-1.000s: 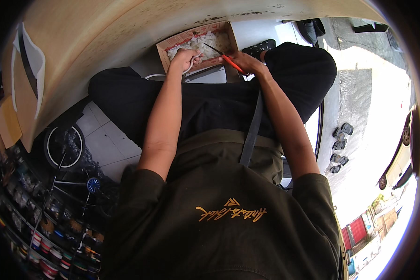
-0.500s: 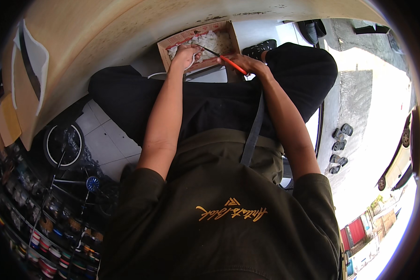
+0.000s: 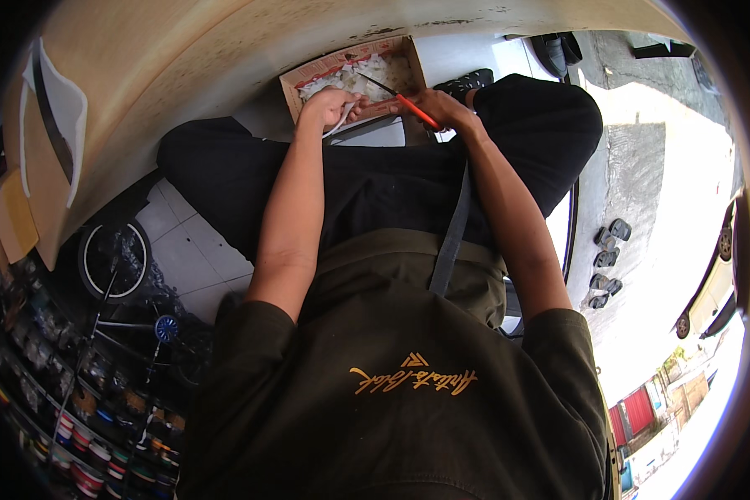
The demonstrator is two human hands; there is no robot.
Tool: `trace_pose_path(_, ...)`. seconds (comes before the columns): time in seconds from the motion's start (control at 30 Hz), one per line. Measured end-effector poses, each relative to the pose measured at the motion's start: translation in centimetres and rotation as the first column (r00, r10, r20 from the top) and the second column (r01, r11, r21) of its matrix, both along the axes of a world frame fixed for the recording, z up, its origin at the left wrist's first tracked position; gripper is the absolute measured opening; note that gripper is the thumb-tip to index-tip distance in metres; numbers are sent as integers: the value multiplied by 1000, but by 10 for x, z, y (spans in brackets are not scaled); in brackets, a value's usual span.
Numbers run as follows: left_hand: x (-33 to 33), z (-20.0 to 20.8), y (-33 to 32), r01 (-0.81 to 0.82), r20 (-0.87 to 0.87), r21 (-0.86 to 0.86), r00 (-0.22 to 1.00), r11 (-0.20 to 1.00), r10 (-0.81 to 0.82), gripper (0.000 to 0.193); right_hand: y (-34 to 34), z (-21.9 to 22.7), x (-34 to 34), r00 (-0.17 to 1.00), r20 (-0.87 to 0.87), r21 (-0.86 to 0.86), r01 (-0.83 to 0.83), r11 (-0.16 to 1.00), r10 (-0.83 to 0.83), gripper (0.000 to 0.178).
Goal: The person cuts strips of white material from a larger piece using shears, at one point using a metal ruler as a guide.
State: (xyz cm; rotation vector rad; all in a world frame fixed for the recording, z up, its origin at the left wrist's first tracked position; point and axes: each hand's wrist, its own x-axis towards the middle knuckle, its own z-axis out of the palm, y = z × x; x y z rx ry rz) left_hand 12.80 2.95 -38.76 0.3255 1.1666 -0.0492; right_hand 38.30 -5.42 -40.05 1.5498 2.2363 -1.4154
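Over the near side of a cardboard box [image 3: 292, 98], my left hand [image 3: 328, 105] is closed on a thin white strip [image 3: 339, 125], whose tail hangs below the fingers. My right hand [image 3: 444, 110] grips a pair of scissors by the orange handle [image 3: 419, 112]. The dark blades point up and left over the box, apart from the strip. Many small white cut pieces [image 3: 377, 73] lie in the box. What the strip is made of is too small to tell.
My crossed legs in black trousers [image 3: 225, 154] frame the box. A pale curved panel [image 3: 250, 42] rises behind it. At left stand a small bicycle [image 3: 112, 260] and shelves of tubs [image 3: 83, 475]. Several sandals [image 3: 606, 258] lie on the pavement at right.
The scissors have drawn slightly away from my left hand, and their blades now point at the box's contents. The strip's tail looks much shorter and hangs closer to my left hand.
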Motion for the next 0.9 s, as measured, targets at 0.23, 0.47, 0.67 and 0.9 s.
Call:
trace_pose_path(0.23,-4,8,2,57,-80,144,996,988,-46,25,9,40,-13,987,13,-182,160,970,-160,40)
trace_pose_path(0.47,3,8,2,50,-84,239,996,970,-30,25,4,32,-6,998,36,187,-60,981,55,44)
trace_pose_path(0.67,-3,6,1,4,-154,289,987,957,43,24,13,89,-21,932,142,-421,362,832,-333,80)
trace_pose_path(0.9,4,10,0,-17,-106,261,993,965,46,21,7,81,-28,928,39,-411,352,841,-369,80)
